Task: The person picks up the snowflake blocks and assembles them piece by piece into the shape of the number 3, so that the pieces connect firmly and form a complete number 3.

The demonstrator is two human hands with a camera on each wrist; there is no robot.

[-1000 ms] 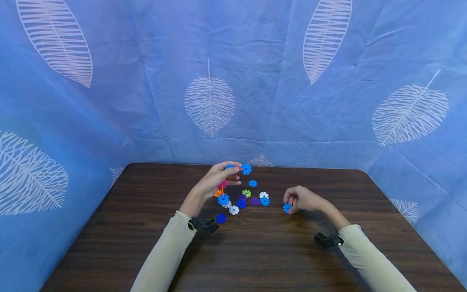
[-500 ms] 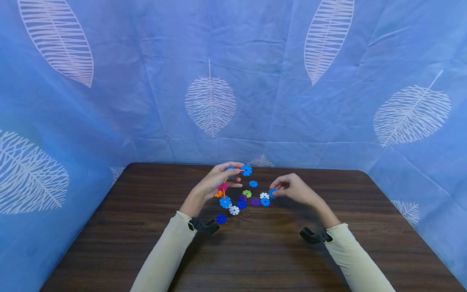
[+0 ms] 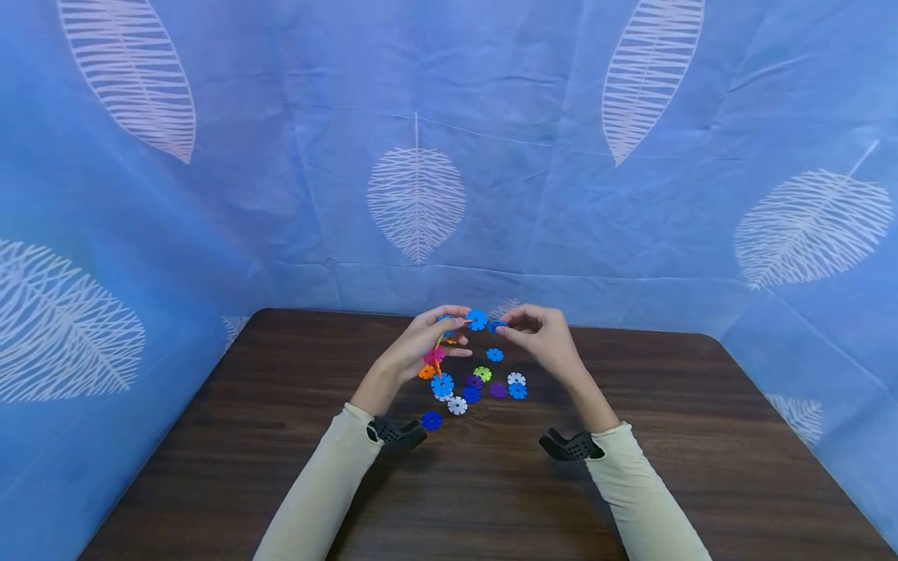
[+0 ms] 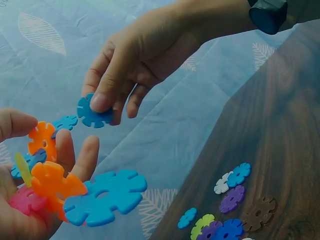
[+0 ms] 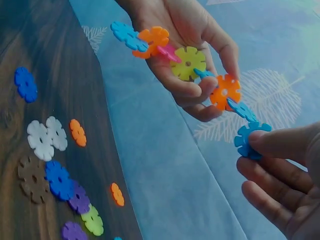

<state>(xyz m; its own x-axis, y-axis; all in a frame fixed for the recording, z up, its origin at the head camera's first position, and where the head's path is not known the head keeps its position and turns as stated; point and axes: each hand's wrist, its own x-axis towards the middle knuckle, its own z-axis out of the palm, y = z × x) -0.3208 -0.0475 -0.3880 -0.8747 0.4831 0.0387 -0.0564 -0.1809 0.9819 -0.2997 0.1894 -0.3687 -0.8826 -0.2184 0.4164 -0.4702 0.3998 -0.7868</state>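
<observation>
Blue cloth (image 3: 302,195) printed with white leaves (image 3: 417,204) fills the background on my head feed, and in front of it is a dark wooden table (image 3: 393,499).

Working left to right, I first see the left hand (image 3: 414,347), raised above the table near its far edge. Its fingertips are closed on an orange disc (image 4: 44,141) of a chain (image 5: 189,63) of notched discs in blue, orange, pink and yellow-green, which runs across the palm; the other fingers are loosely bent.

Below the chain I find the loose discs lying on the table: an orange one (image 3: 426,372), a dark blue one (image 3: 432,421) set apart nearer me, then white, dark blue, purple and green ones bunched together. A brown disc (image 5: 34,180) lies there too (it nearly melts into the wood on my screen). At the right of the group, a blue one (image 3: 517,391) overlaps a white one (image 3: 516,379).

Last comes the right hand (image 3: 547,343), thumb and finger pinched on a blue disc (image 5: 252,140) at the chain's end; whether the two are slotted together, I cannot tell.
</observation>
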